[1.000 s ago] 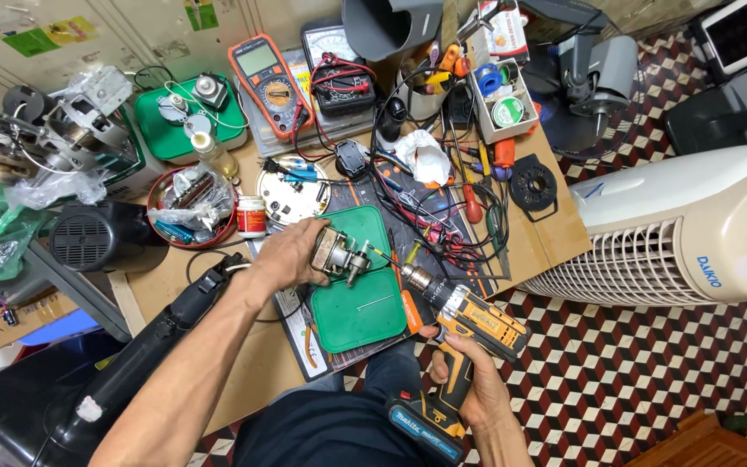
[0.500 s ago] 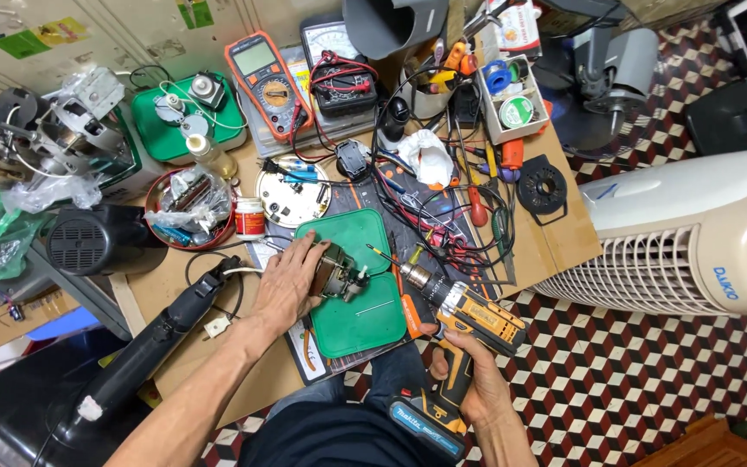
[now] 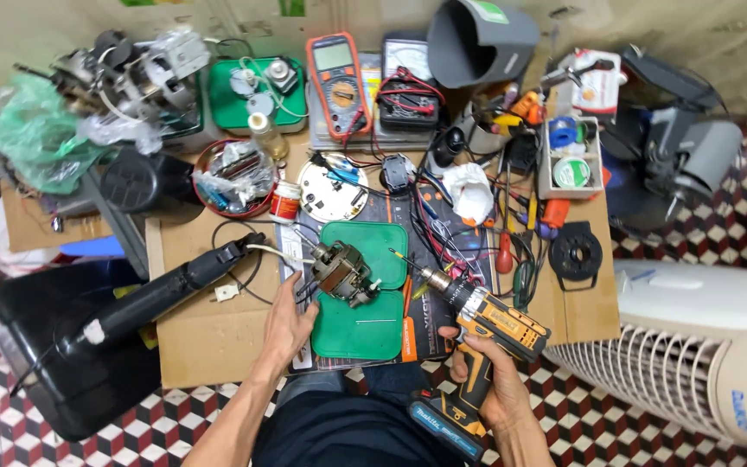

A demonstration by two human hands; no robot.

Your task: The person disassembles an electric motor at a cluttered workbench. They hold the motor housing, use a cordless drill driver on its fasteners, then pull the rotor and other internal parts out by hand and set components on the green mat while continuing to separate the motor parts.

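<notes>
The left hand (image 3: 285, 322) has shifted from on top of the motor (image 3: 344, 273) to its near left side, fingers spread and touching the housing. The motor is now uncovered on the green tray (image 3: 382, 238), on the surface (image 3: 209, 346). The right hand (image 3: 493, 380) remains clamped around the grip of the orange drill (image 3: 486, 318); its bit points at the motor. A red bowl (image 3: 233, 177) holds loose small parts. An open box (image 3: 574, 156) holds tape rolls.

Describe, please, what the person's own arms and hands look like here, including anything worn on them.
Both forearms are bare, with no sleeves showing in the picture. The left hand and the right hand wear no gloves, and no watch, ring or bracelet can be made out on either wrist or hand.
</notes>
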